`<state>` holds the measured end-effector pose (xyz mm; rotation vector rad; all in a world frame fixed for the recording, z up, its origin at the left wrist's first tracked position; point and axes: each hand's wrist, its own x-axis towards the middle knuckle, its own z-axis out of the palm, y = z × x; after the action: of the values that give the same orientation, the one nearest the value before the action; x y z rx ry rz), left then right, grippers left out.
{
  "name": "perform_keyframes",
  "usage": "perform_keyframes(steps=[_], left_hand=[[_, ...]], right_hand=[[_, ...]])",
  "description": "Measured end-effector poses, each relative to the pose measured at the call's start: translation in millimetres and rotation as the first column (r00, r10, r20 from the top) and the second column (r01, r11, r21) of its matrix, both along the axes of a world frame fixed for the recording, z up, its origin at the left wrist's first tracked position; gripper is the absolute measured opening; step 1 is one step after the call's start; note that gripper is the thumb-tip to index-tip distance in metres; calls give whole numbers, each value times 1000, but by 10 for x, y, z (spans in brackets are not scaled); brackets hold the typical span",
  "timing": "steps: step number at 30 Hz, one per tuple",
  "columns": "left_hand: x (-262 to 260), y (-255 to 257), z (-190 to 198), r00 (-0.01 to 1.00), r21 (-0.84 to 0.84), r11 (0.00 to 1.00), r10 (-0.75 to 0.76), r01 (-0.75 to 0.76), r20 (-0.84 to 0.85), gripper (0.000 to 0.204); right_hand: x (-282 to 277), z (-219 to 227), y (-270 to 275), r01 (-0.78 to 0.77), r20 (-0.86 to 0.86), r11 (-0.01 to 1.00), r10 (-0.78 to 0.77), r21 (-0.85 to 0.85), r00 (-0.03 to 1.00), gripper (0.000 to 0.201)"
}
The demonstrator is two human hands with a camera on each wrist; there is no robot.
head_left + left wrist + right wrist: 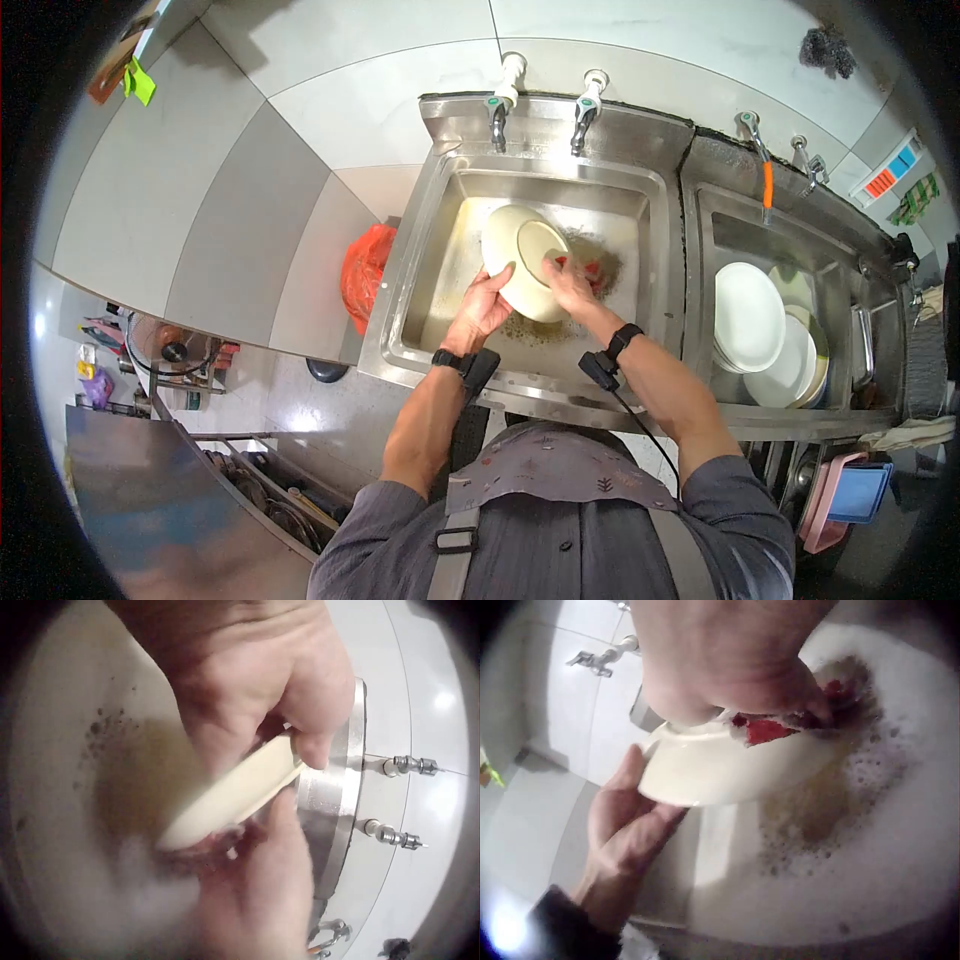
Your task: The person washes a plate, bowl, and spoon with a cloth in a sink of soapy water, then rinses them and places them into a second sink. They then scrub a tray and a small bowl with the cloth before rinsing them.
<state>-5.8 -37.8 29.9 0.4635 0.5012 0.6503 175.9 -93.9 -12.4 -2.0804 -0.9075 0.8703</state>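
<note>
The cream oval dish (520, 240) was held tilted above the middle of the steel sink (425, 345), the left hand's (484, 305) grip clamped on its left edge. The right hand (572, 285) pinched a red scrubbing cloth (769, 732) against it.

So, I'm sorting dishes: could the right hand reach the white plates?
Likely yes: only sink rims separate the right hand from the white plates, but it's busy holding something red against a dish.

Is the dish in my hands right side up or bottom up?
Bottom up and tilted: the dish shows its foot ring in the head view, left hand at its edge.
</note>
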Motion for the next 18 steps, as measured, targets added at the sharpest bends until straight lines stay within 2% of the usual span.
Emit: perform_keyframes(steps=[1, 2, 4, 5, 6, 7, 8, 10, 12, 13, 14, 16, 18], left_hand=[[52, 6, -35, 999, -17, 999, 49, -49, 1, 41], [96, 3, -81, 995, -35, 995, 95, -95, 3, 40], [148, 13, -177, 996, -14, 996, 87, -86, 34, 39], [178, 31, -210, 990, 4, 992, 124, -124, 65, 38], [198, 36, -225, 982, 18, 986, 163, -165, 97, 37], [198, 26, -177, 981, 44, 985, 162, -168, 110, 36], [184, 19, -132, 981, 45, 985, 162, -168, 111, 36], [121, 35, -96, 983, 16, 985, 168, -169, 79, 34], [65, 60, -90, 982, 24, 984, 172, -175, 80, 34], [26, 84, -108, 979, 3, 979, 206, -206, 8, 34], [-15, 109, -124, 970, -16, 971, 236, -238, -65, 34], [-106, 155, -166, 974, 10, 975, 223, -223, -26, 34], [-181, 201, -161, 966, 28, 966, 258, -258, -2, 40]], right_hand=[[-125, 351, -81, -205, 151, 979, 203, -7, 967, 53], [-229, 558, -123, -395, 295, 917, 390, -45, 872, 51], [-377, 426, -39, -564, 622, 817, 505, -120, 599, 56], [-438, 393, -80, -584, 734, 810, 429, -54, 527, 54], [-489, 448, -147, -581, 735, 812, 426, -53, 527, 54], [-531, 504, -204, -538, 574, 830, 371, 148, 730, 58], [-566, 558, -265, -442, 358, 834, 323, 329, 876, 63], [-576, 548, -364, -500, 396, 822, 378, 273, 837, 71], [-528, 528, -427, -620, 478, 745, 463, 247, 746, 73], [-505, 499, -449, -651, 527, 726, 474, 219, 705, 75], [-455, 476, -467, -648, 530, 729, 469, 219, 707, 75], [-371, 496, -524, -689, 690, 720, 457, 84, 562, 75], [-215, 512, -530, -681, 683, 728, 455, 85, 571, 78]])
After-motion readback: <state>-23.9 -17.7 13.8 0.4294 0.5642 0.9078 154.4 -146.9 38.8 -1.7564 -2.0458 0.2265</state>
